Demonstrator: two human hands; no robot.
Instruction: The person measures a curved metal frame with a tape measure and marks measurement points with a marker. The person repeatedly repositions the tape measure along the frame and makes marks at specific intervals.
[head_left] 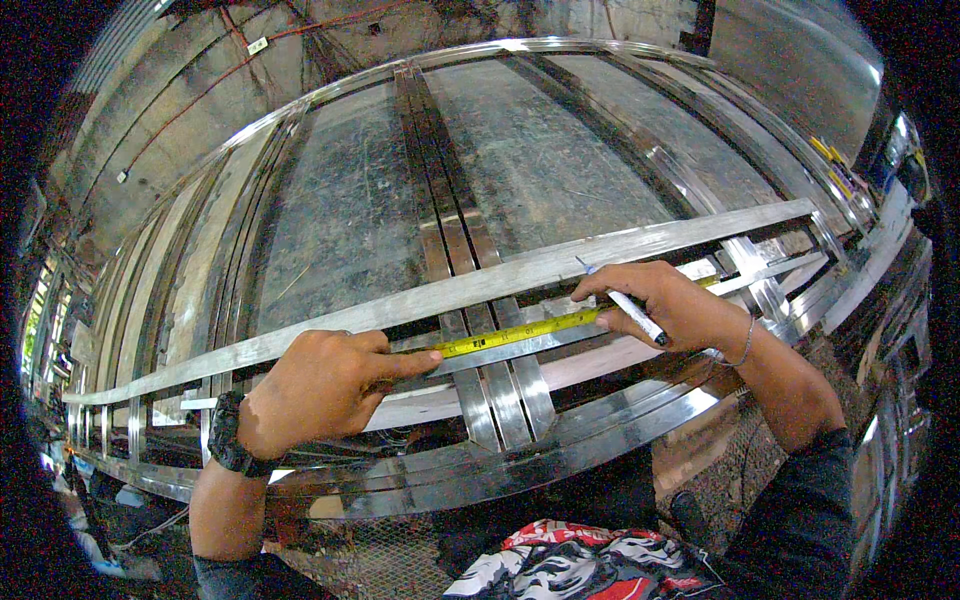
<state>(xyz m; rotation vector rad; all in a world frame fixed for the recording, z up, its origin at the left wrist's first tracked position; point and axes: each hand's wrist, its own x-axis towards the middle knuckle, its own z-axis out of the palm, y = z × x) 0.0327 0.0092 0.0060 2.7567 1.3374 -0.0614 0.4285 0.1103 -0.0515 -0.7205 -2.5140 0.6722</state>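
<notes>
A yellow tape measure (pixel 520 335) lies stretched out along a shiny metal bar, across three narrow upright strips (pixel 500 395) of the frame. At its left end my left hand (pixel 330 385) grips the blade, forefinger stretched along it and the other fingers curled. My right hand (pixel 675 305) holds a white marker pen (pixel 637 317) with a dark end, its thin tip pointing up and left. The right thumb touches the tape near the pen. Whatever part of the tape lies under the right palm is hidden.
A large framework of polished metal bars (pixel 430 180) spreads over a scuffed dark sheet (pixel 340 200). One long flat bar (pixel 400 305) runs crosswise beyond the tape. A red cable (pixel 190 105) lies on the concrete behind. Yellow-handled tools (pixel 830 160) rest at the far right.
</notes>
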